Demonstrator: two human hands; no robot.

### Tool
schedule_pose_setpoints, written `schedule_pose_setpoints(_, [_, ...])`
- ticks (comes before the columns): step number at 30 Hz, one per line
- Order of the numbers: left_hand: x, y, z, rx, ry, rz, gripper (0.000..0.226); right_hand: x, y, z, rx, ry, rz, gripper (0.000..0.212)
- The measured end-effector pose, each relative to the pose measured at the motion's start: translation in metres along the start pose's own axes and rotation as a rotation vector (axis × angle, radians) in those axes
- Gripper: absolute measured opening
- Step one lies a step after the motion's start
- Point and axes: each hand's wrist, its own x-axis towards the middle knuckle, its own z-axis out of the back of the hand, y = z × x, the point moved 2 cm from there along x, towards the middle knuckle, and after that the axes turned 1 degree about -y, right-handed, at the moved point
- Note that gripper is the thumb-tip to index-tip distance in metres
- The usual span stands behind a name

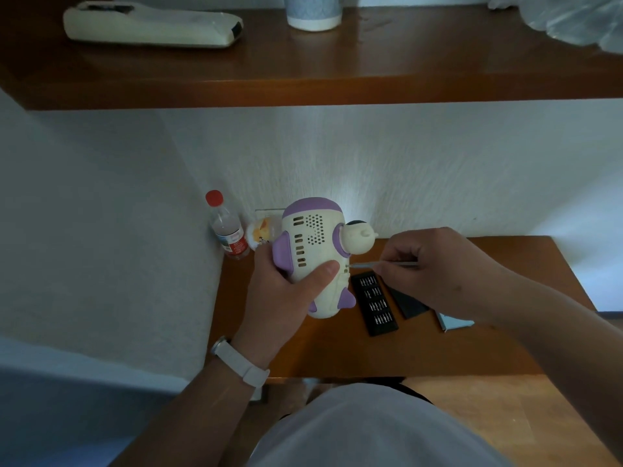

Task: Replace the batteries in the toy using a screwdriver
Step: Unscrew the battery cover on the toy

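A smooth white wristband with a rounded strap loop [241, 360] wraps the wrist just behind the left hand [279, 298], at the near left. The left forearm [202, 409] and the right forearm [556, 332] are bare to the frame's edge. A plain light-grey fabric shirt [371, 429], unmarked, covers the torso at the near centre.

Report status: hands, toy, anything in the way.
Left hand grips toy, held above table. Right hand pinches screwdriver, tip at toy's side. Bit case on table below, not blocking.
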Motion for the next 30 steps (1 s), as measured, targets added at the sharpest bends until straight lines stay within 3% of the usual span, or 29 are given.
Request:
schedule_pose_setpoints(7, [-0.001,0.001,-0.001,-0.017,0.011,0.01,0.083,0.002,-0.005,-0.007,0.0,-0.038,-0.108,0.04])
schedule_pose_setpoints(22, [0.008,0.0,-0.002,0.013,-0.025,0.047,0.073,0.019,-0.01,-0.003,-0.01,-0.01,-0.052,0.033])
schedule_pose_setpoints(27, [0.007,0.0,-0.013,0.023,-0.052,0.063,0.09,0.027,-0.022,0.005,0.003,0.05,-0.006,0.026])
schedule_pose_setpoints(30, [0.005,-0.003,-0.023,0.048,-0.064,0.078,0.086,0.032,-0.028,0.013,0.021,0.081,0.027,0.025])
